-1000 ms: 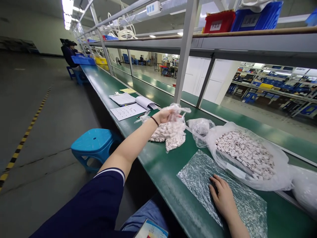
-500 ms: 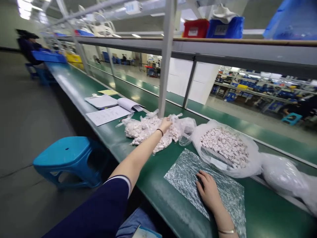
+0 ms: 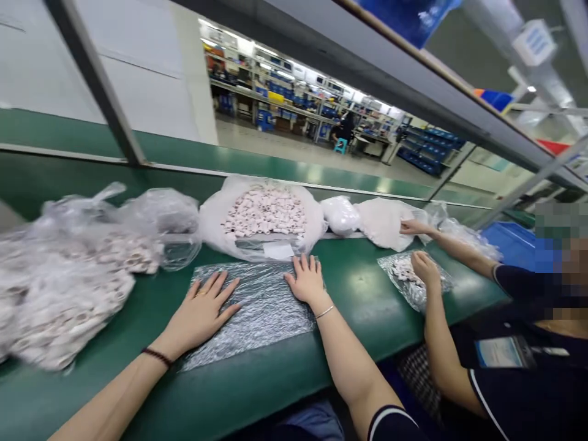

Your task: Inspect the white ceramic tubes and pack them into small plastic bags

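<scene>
A clear plastic bag [image 3: 261, 315], flat and crinkled, lies on the green bench in front of me. My left hand [image 3: 202, 309] rests on its left part with fingers spread. On the bag's upper right corner lies my right hand [image 3: 307, 280], palm down, fingers apart. Neither hand grips anything. Just beyond the bag sits a large open plastic sack [image 3: 215, 217] full of small pinkish-white tubular pieces [image 3: 266, 211], a white paper slip [image 3: 278, 250] at its front. Filled clear bags [image 3: 73, 306] of the same pieces are heaped at the left.
On the right, a co-worker's hands [image 3: 425, 266] work over another clear bag [image 3: 404, 275] with white pieces, beside a white sack [image 3: 383, 220]. A rolled white plastic bundle [image 3: 340, 214] lies between the sacks. A metal post [image 3: 92, 79] and overhead shelf [image 3: 367, 67] frame the bench.
My left hand has moved from the heaped filled bags to the flat bag. My right hand has shifted to its upper right corner. The view has turned right, bringing the co-worker in.
</scene>
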`<state>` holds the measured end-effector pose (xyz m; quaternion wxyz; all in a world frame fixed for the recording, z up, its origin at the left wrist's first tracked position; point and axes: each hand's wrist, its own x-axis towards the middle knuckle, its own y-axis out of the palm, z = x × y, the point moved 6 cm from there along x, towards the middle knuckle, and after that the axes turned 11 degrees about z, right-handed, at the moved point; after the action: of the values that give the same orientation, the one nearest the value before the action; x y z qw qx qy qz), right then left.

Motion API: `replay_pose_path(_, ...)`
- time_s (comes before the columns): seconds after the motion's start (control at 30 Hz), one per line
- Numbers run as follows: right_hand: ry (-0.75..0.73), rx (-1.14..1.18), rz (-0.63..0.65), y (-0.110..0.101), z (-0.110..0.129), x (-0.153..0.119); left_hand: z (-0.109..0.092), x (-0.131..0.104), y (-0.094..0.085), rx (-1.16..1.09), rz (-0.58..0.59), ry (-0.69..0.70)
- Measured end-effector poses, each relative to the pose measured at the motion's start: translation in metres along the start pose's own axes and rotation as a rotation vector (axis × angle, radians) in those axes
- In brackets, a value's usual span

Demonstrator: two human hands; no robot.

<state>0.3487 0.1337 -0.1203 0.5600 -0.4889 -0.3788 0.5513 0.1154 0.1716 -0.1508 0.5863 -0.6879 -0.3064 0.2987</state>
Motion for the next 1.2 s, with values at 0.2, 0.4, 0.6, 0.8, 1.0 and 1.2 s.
replay_pose_path(0.2, 0.035, -0.001, 0.043, 0.01, -0.015, 0.004, 0.011, 0.0, -0.008, 0.039, 0.06, -0.029)
replay_pose_path(0.4, 0.007, -0.041, 0.088, 0.003, -0.05, -0.01, 0.026, -0.002, -0.006, 0.006, 0.127, -0.062)
replay_pose_path(0.6, 0.038, -0.112, 0.055, -0.027, -0.077, -0.001, 0.001, -0.009, -0.043, -0.094, 0.038, -0.242)
replay_pose_path(0.8, -0.101, -0.211, -0.024, -0.08, -0.026, 0.075, -0.158, -0.041, -0.047, -0.164, -0.062, 0.525)
replay_pose_path(1.0, -0.144, -0.341, 0.047, -0.077, 0.024, 0.147, -0.225, -0.06, 0.04, -0.073, 0.079, 1.127)
replay_pose_path(1.2, 0.034, -0.354, -0.018, -0.061, 0.026, 0.201, -0.21, -0.022, 0.077, -0.387, 0.293, 1.086)
